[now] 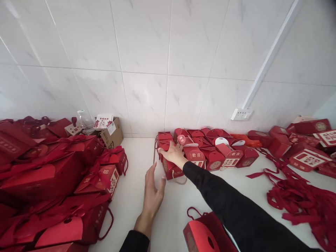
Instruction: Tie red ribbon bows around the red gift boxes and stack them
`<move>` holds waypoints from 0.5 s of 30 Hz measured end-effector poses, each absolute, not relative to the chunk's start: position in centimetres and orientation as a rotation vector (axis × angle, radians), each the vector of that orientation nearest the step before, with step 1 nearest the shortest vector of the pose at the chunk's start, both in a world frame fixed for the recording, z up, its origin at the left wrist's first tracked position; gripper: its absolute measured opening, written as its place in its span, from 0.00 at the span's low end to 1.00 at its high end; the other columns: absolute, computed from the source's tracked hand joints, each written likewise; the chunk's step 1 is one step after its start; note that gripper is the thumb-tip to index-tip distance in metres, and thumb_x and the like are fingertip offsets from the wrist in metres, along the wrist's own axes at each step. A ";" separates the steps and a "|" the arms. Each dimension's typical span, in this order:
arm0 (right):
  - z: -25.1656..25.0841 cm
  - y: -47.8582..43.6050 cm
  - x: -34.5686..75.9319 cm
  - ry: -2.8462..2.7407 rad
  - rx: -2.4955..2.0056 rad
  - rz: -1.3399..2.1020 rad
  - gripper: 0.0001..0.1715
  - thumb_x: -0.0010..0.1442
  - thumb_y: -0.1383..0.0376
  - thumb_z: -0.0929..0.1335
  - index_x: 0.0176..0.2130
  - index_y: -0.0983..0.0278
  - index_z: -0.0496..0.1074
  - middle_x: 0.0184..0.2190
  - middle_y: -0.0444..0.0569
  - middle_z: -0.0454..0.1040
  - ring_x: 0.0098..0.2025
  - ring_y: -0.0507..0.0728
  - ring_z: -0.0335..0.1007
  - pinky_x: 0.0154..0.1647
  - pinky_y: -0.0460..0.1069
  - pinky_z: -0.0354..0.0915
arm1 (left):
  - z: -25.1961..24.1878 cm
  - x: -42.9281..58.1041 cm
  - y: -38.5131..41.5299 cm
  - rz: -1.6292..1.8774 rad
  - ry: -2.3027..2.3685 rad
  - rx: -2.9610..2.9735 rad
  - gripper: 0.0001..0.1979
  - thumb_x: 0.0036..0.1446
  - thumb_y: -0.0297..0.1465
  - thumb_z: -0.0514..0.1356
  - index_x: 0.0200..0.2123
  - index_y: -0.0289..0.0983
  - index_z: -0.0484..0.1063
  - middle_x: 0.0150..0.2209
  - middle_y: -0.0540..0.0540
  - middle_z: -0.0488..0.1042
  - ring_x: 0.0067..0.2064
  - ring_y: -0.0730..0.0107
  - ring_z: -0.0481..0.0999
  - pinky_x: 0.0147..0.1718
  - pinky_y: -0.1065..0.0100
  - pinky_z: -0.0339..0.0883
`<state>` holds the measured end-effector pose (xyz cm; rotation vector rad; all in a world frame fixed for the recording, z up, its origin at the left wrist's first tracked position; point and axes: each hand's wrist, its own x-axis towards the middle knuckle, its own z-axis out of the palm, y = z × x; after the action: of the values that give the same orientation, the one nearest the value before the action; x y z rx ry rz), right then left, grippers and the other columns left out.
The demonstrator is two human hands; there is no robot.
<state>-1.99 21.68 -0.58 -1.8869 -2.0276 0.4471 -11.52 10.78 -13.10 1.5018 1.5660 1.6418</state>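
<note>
My right hand (pixel 172 154) reaches over the left end of a row of red gift boxes, its fingers spread across the top of the end box (pixel 172 171). That box has a beige cord handle hanging at its front; whether the hand grips it I cannot tell. My left hand (pixel 154 192) hovers over the white table, open, thumb apart from the fingers, just left of and nearer than that box. Below my right forearm lies a larger red gift box (pixel 201 236) with a dark red cord, partly hidden by the sleeve.
Ribbon-tied red boxes (pixel 60 175) are piled at left. Behind them stand a cardboard carton (pixel 111 134) with printed cards and a clear bottle (pixel 83 119). At right lie a heap of loose red ribbon (pixel 304 203) and more red boxes (pixel 307 155). A tiled wall with a socket (pixel 241 114) backs the table.
</note>
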 end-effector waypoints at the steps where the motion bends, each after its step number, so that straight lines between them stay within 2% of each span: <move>1: -0.3 21.7 -1.8 -2.056 -1.857 0.418 0.26 0.71 0.55 0.71 0.63 0.63 0.69 0.62 0.56 0.69 0.59 0.67 0.70 0.58 0.67 0.69 | -13.3 -11.5 10.9 1.593 1.545 1.542 0.31 0.65 0.43 0.59 0.68 0.40 0.62 0.67 0.35 0.65 0.69 0.47 0.64 0.65 0.45 0.61; 4: 0.6 21.1 -0.1 -2.192 -1.711 0.349 0.23 0.72 0.57 0.70 0.61 0.62 0.70 0.60 0.55 0.71 0.57 0.65 0.72 0.56 0.64 0.71 | -13.9 -11.4 11.3 1.502 1.516 1.617 0.35 0.65 0.45 0.60 0.70 0.40 0.57 0.70 0.34 0.62 0.72 0.45 0.59 0.67 0.42 0.57; 9: 0.9 18.0 4.9 -2.374 -1.657 0.295 0.13 0.72 0.59 0.70 0.52 0.63 0.75 0.54 0.53 0.75 0.52 0.61 0.74 0.54 0.61 0.72 | -14.8 -11.2 11.7 1.510 1.537 1.605 0.34 0.66 0.43 0.59 0.70 0.37 0.56 0.67 0.32 0.65 0.69 0.44 0.63 0.66 0.41 0.57; 12: -0.2 16.1 7.3 -2.424 -1.773 0.321 0.12 0.72 0.58 0.70 0.47 0.64 0.76 0.47 0.50 0.78 0.46 0.59 0.77 0.50 0.59 0.73 | -15.0 -11.0 11.8 1.510 1.535 1.614 0.32 0.66 0.41 0.58 0.69 0.38 0.58 0.65 0.33 0.67 0.68 0.46 0.65 0.65 0.42 0.59; 15: -1.9 15.3 8.1 -2.448 -1.850 0.412 0.13 0.71 0.57 0.71 0.48 0.65 0.76 0.46 0.50 0.78 0.45 0.59 0.77 0.48 0.58 0.74 | -14.9 -10.9 11.7 1.487 1.529 1.629 0.33 0.65 0.41 0.58 0.69 0.37 0.58 0.65 0.32 0.67 0.68 0.45 0.65 0.66 0.41 0.57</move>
<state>8.14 15.30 -1.93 -1.8504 -2.4483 0.4122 -10.88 11.73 -14.87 1.6288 1.5294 1.4872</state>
